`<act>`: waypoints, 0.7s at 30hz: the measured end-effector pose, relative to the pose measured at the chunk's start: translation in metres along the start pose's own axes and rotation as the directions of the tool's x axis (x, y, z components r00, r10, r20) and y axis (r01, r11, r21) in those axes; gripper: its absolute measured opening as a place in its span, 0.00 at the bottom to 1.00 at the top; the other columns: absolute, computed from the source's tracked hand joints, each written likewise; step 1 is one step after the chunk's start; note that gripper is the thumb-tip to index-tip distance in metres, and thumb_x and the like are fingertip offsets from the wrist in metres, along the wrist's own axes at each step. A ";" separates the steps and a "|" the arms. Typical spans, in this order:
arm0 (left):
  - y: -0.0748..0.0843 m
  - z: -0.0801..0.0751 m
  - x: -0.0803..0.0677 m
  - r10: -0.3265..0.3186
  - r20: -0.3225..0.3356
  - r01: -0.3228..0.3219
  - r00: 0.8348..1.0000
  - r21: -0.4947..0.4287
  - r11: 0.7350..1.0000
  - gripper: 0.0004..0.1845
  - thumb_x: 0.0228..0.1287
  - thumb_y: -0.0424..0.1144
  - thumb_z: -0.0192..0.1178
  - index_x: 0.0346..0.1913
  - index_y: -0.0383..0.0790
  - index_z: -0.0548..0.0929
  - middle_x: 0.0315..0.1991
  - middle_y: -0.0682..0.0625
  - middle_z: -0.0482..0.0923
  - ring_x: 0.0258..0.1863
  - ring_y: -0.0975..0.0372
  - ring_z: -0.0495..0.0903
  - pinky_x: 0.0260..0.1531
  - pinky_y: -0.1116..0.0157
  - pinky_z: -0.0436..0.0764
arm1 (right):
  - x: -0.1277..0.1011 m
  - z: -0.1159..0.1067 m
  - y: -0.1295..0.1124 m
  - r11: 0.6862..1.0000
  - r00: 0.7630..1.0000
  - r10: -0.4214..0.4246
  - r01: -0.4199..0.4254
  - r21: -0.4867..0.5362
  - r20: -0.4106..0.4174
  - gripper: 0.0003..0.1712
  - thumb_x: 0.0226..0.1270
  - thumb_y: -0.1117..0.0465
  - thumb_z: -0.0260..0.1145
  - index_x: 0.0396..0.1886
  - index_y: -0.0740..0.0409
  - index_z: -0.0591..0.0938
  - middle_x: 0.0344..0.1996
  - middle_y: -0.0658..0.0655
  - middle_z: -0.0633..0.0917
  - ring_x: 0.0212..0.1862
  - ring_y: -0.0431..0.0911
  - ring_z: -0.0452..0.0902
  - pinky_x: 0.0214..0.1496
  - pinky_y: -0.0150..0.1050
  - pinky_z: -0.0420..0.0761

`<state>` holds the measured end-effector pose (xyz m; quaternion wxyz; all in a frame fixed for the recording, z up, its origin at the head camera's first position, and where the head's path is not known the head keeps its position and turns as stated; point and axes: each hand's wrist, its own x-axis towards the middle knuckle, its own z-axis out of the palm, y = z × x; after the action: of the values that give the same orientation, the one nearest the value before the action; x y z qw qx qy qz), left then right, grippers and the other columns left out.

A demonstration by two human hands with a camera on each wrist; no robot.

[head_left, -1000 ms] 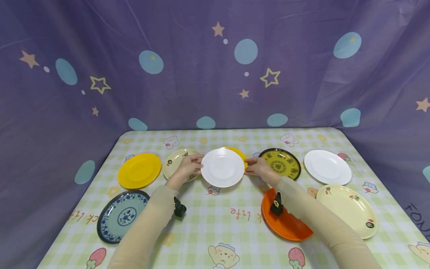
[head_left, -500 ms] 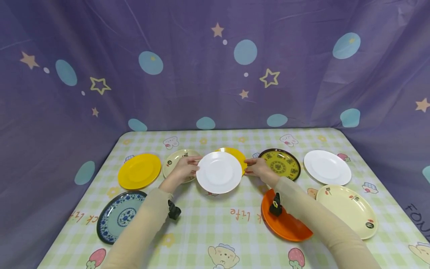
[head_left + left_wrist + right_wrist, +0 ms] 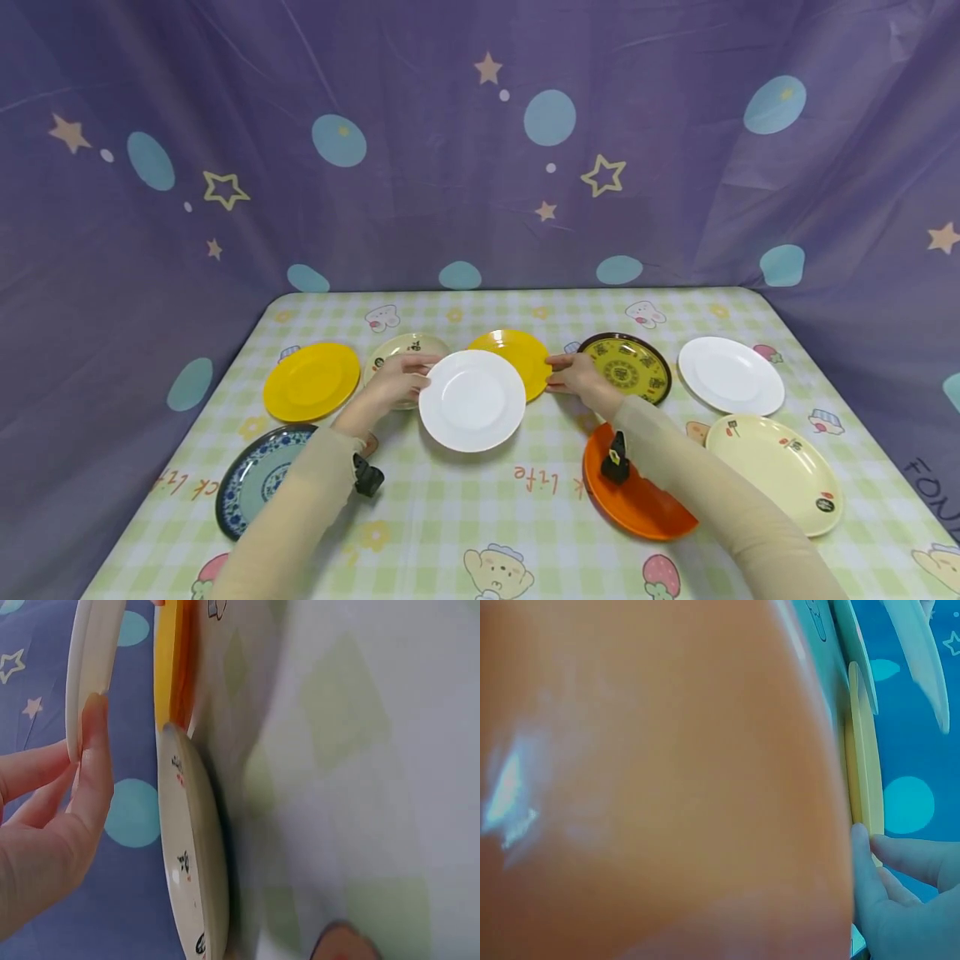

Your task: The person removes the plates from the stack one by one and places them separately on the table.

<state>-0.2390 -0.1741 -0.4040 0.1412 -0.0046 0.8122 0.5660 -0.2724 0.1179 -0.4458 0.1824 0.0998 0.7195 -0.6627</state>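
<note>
A white plate [image 3: 472,400] hangs just above the table's middle, and my left hand [image 3: 418,382] pinches its left rim. In the left wrist view the thumb [image 3: 94,765] lies on the white plate's edge [image 3: 90,660]. Behind it a yellow plate [image 3: 517,357] lies on the checked tablecloth [image 3: 480,500]. My right hand [image 3: 555,377] grips that plate's right edge. The right wrist view shows the fingertips [image 3: 874,862] against the yellow plate's rim [image 3: 864,765].
Around these lie a second yellow plate [image 3: 311,381], a small cream plate [image 3: 393,350], a blue patterned plate [image 3: 258,483], a yellow-and-black plate [image 3: 626,367], another white plate [image 3: 731,373], a cream oval plate [image 3: 776,471] and an orange plate [image 3: 645,504]. A purple starred curtain [image 3: 480,142] closes the back.
My left hand has drawn the white plate left and toward me, off the yellow plate, which now shows almost whole. The right hand has stayed at the yellow plate's edge.
</note>
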 end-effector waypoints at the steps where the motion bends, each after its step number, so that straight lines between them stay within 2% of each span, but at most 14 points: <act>1: 0.000 -0.002 -0.001 0.005 0.011 -0.005 1.000 0.008 1.000 0.23 0.53 0.21 0.50 0.55 0.30 0.71 0.43 0.37 0.73 0.25 0.65 0.74 0.25 0.70 0.78 | 0.000 0.000 0.000 1.000 1.000 0.000 0.000 -0.006 -0.002 0.25 0.55 0.81 0.53 0.56 0.73 0.68 0.54 0.70 0.67 0.33 0.46 0.77 0.42 0.40 0.80; 6: -0.002 -0.010 -0.008 0.012 0.036 -0.014 0.999 0.046 0.999 0.22 0.53 0.23 0.50 0.54 0.29 0.72 0.45 0.36 0.73 0.27 0.64 0.75 0.26 0.70 0.78 | 0.001 0.000 0.000 1.000 1.000 -0.003 0.003 -0.019 -0.010 0.25 0.55 0.80 0.54 0.56 0.72 0.68 0.53 0.70 0.68 0.33 0.45 0.76 0.41 0.39 0.81; 9: -0.002 -0.013 -0.010 -0.004 0.038 0.002 0.999 0.033 0.999 0.22 0.52 0.22 0.51 0.54 0.28 0.72 0.42 0.37 0.76 0.25 0.65 0.75 0.25 0.70 0.78 | 0.001 0.000 0.000 1.000 1.000 -0.002 0.002 -0.020 -0.011 0.24 0.56 0.80 0.53 0.55 0.72 0.69 0.53 0.70 0.68 0.34 0.46 0.77 0.41 0.39 0.80; 13: -0.006 -0.018 -0.013 0.013 0.077 -0.016 0.997 0.032 0.999 0.21 0.52 0.22 0.50 0.53 0.26 0.72 0.38 0.39 0.77 0.25 0.64 0.76 0.25 0.69 0.79 | 0.000 0.000 0.000 1.000 1.000 0.002 -0.002 -0.026 -0.010 0.24 0.56 0.80 0.53 0.55 0.71 0.69 0.53 0.69 0.68 0.35 0.47 0.77 0.42 0.40 0.80; 16: -0.008 -0.022 -0.016 0.025 0.100 -0.032 0.995 0.064 0.997 0.21 0.53 0.22 0.50 0.53 0.26 0.72 0.40 0.38 0.77 0.26 0.63 0.76 0.27 0.68 0.79 | 0.000 -0.001 0.000 0.999 1.000 -0.006 0.006 -0.033 -0.003 0.25 0.56 0.80 0.53 0.56 0.72 0.68 0.53 0.70 0.68 0.35 0.47 0.77 0.42 0.40 0.80; 21: -0.010 -0.028 -0.022 0.015 0.095 -0.027 0.995 0.129 0.991 0.20 0.54 0.24 0.50 0.52 0.28 0.73 0.42 0.38 0.77 0.29 0.63 0.76 0.28 0.68 0.78 | 0.000 -0.001 0.000 1.000 1.000 -0.009 0.009 -0.028 0.002 0.25 0.56 0.80 0.53 0.56 0.72 0.68 0.53 0.70 0.68 0.35 0.46 0.77 0.41 0.40 0.80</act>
<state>-0.2222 -0.2064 -0.3989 0.1731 0.0397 0.8398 0.5130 -0.2725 0.1186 -0.4461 0.1816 0.0934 0.7289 -0.6535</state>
